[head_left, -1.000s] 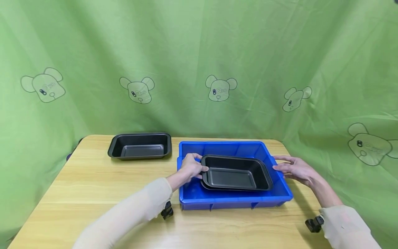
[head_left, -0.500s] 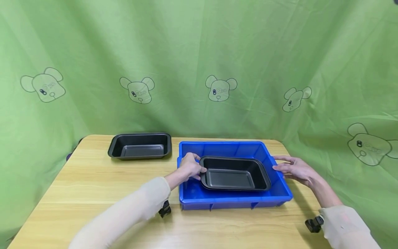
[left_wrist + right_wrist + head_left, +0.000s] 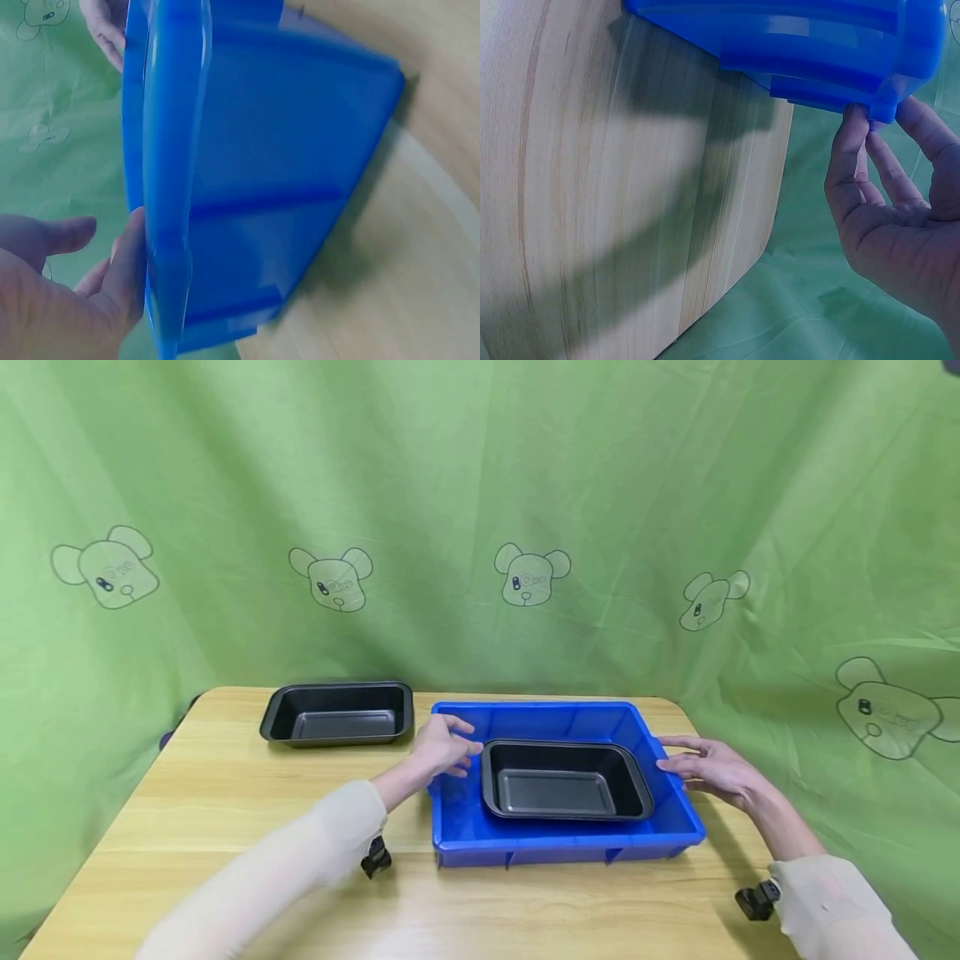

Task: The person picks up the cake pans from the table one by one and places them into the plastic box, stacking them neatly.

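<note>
Pan (image 3: 566,781), inside bin (image 3: 570,842). Left hand (image 3: 439,747): grip loose, nothing held. Right hand (image 3: 711,767): pinching bin's rim. Step, apparently: placing, finished. Next likely calls for: fetching other pan (image 3: 337,717) from counter (image 3: 225,802).

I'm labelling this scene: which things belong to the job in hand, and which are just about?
In the job:
blue bin, rim held by the right grip
black pan inside it
probably the matching pan outside

Just about:
wooden table
green curtain
</note>
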A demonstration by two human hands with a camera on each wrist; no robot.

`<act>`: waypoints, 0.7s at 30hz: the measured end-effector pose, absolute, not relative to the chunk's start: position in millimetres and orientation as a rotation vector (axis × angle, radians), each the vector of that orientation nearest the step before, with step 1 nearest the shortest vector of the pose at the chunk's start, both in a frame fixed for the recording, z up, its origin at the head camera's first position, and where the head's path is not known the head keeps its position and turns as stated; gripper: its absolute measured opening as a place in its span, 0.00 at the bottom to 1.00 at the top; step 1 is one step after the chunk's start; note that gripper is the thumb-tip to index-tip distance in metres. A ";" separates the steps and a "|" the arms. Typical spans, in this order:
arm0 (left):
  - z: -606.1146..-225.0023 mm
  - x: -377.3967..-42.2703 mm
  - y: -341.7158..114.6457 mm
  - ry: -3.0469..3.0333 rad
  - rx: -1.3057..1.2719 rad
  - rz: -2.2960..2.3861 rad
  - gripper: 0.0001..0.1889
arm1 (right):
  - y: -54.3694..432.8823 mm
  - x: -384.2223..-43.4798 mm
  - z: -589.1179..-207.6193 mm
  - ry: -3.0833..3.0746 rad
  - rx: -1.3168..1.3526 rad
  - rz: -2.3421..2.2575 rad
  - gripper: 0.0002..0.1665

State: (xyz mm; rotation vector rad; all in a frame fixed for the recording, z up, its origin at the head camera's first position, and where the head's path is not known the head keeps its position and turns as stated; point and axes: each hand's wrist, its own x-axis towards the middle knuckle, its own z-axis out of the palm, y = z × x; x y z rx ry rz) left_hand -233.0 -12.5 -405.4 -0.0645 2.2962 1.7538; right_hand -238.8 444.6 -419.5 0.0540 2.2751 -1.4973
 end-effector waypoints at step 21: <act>-389.7 -262.7 -124.7 2.296 -0.096 1.776 0.23 | 445.7 -237.9 -419.2 2.281 0.057 -1.493 0.45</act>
